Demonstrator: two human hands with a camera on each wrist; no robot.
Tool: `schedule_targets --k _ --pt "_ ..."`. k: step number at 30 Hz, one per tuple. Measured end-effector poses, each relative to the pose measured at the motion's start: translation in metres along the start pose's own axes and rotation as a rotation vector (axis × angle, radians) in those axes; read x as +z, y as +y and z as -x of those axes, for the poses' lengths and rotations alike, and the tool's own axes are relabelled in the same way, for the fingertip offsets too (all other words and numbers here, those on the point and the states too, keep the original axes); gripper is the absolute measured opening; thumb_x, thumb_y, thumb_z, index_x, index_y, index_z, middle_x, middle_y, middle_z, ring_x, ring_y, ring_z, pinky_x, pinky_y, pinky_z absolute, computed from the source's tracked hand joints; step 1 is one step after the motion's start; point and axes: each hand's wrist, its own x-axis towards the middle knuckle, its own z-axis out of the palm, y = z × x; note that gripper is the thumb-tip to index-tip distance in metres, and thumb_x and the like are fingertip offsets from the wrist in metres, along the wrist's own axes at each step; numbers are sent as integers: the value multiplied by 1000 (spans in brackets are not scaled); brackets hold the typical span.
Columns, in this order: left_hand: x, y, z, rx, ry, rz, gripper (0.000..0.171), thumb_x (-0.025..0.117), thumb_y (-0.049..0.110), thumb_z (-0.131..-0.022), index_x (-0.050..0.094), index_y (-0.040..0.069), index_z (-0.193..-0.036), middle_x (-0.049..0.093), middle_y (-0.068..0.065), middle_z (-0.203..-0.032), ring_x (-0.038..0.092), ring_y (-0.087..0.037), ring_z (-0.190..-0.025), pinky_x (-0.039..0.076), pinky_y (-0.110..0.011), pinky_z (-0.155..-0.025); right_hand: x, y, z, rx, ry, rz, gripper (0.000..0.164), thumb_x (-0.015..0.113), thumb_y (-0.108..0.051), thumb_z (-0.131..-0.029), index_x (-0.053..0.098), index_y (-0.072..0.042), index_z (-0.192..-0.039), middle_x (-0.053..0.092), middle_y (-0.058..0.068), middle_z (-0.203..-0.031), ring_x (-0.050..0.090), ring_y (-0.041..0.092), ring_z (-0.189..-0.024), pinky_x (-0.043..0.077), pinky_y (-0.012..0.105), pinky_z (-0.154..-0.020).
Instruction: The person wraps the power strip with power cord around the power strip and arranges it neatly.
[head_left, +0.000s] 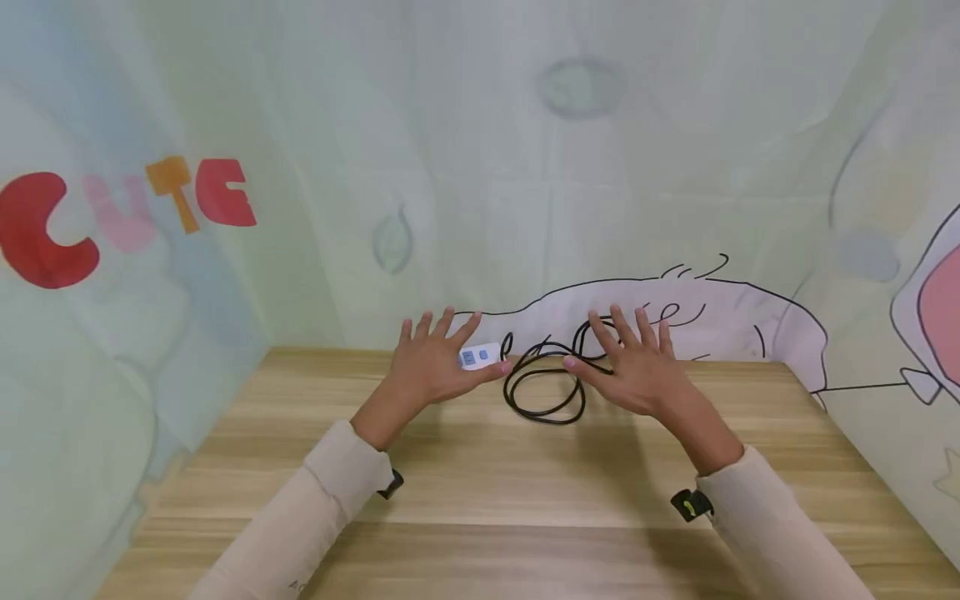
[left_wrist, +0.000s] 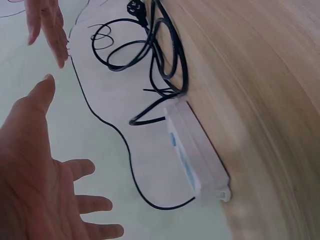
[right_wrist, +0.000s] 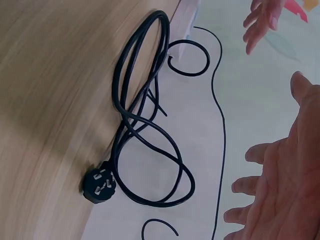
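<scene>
Both hands hang in the air with fingers spread, holding nothing. In the head view the left hand [head_left: 433, 363] overlaps part of a white power strip [head_left: 483, 356], whose long side shows in the left wrist view [left_wrist: 195, 150]. The right hand [head_left: 636, 367] overlaps part of the loosely coiled black cord [head_left: 551, 421]. That cord runs from the strip's end to a black three-pin plug [right_wrist: 98, 184], which lies near the table's back edge in the right wrist view. My right hand hides the plug in the head view.
The wood-grain table [head_left: 525, 500] ends at a pale curtain [head_left: 480, 167] printed with cartoon shapes. A line-drawn figure [head_left: 720, 308] on it stands directly behind the cord. Curtain sides with printed letters [head_left: 225, 193] and a pink shape [head_left: 943, 308] flank the table.
</scene>
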Motion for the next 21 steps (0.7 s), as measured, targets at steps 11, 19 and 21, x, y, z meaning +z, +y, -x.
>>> schedule_targets --k 11,19,21 --pt "19 -14 -13 -3 21 -18 111 57 92 -92 39 23 -178 44 -21 -179 43 -53 -163 24 -73 -136 20 -5 -1 -6 -29 -5 102 38 -84 -107 16 -19 -183 12 23 -189 -2 57 -174 -4 79 -136" --pt "28 -19 -19 8 -1 -19 108 60 88 -94 39 22 -177 46 -20 -178 45 -52 -162 30 -70 -135 26 -12 -6 -14 -60 10 101 40 -82 -107 18 -18 -182 14 23 -189 1 55 -175 -3 76 -138" --pt "30 -21 -20 12 -7 -31 108 61 87 -94 39 21 -177 47 -20 -177 47 -52 -160 33 -70 -134 28 -13 -9 -21 -65 13 101 39 -82 -107 19 -18 -182 14 23 -189 2 55 -175 -3 76 -138"
